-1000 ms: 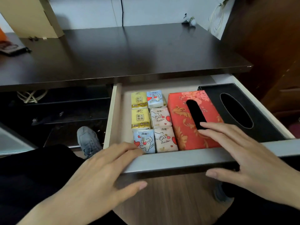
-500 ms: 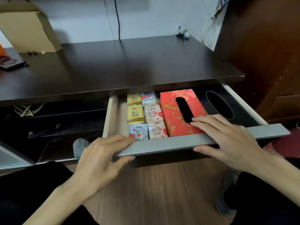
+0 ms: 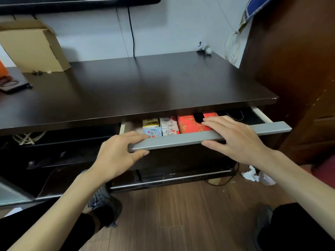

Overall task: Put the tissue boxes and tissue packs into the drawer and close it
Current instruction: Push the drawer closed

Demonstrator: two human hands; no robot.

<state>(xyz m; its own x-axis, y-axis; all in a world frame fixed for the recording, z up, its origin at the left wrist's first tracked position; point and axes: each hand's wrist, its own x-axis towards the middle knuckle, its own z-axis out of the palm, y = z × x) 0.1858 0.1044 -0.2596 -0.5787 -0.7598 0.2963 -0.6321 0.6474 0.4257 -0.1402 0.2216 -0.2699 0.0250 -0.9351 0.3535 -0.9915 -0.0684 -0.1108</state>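
The drawer sticks out only a little from under the dark desk top, and its grey front rail (image 3: pixel 181 140) faces me. Inside, just the front strip shows: several small tissue packs (image 3: pixel 160 126), the red patterned tissue box (image 3: pixel 190 124) and a sliver of the black tissue box (image 3: pixel 241 115) at the right. My left hand (image 3: pixel 117 153) grips the rail's left end, fingers over the top and thumb beneath. My right hand (image 3: pixel 233 140) grips the rail right of centre the same way, fingertips resting over the red box.
The dark desk top (image 3: pixel 137 84) overhangs the drawer. A cardboard box (image 3: pixel 32 49) stands at its back left. A brown cabinet (image 3: pixel 299 69) flanks the right. Crumpled paper (image 3: pixel 251 175) lies on the wood floor; my shoes and knees are below.
The drawer has slid far in under the desk top, hiding most of the packs and boxes. Both hands moved forward with the rail.
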